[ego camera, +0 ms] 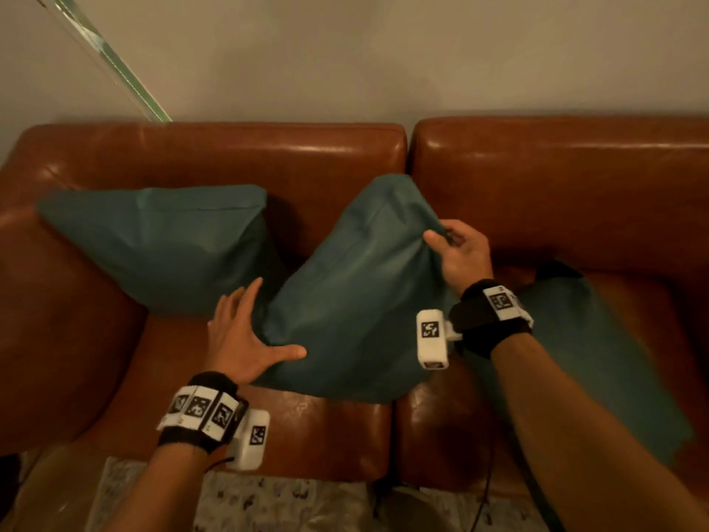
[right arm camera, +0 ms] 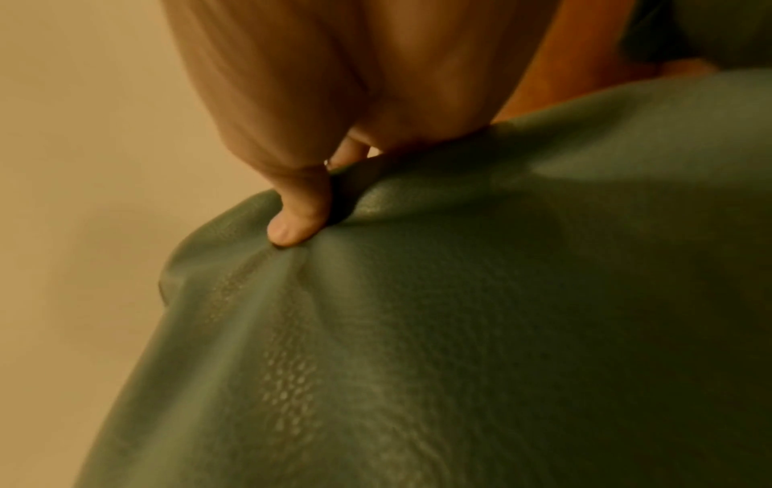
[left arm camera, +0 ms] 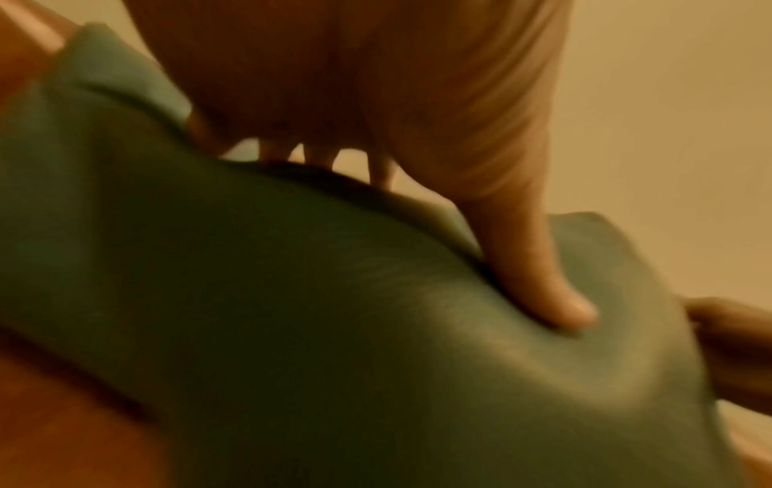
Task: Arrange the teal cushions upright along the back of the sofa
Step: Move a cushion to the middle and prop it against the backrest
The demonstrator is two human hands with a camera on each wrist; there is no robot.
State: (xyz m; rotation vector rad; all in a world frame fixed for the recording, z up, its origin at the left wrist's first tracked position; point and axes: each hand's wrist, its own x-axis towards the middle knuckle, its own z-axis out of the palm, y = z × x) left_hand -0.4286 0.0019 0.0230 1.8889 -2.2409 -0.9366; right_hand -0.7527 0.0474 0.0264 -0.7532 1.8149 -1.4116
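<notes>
Three teal cushions lie on a brown leather sofa [ego camera: 215,155]. The left cushion [ego camera: 161,243] stands upright against the backrest. The middle cushion [ego camera: 353,301] is tilted over the seam between the two seats, its top corner leaning on the backrest. My left hand [ego camera: 264,320] holds its lower left edge, thumb [left arm camera: 543,264] pressing into the front and fingers behind. My right hand [ego camera: 441,234] pinches its upper right edge, with the thumb [right arm camera: 296,214] dug into a fold of the cushion [right arm camera: 459,330]. The third cushion [ego camera: 598,359] lies flat on the right seat, partly behind my right forearm.
A plain wall [ego camera: 383,51] rises behind the sofa, with a green-edged strip [ego camera: 115,63] leaning into it at the left. A patterned rug [ego camera: 268,504] lies in front of the seats. The sofa's left armrest [ego camera: 57,320] borders the left seat.
</notes>
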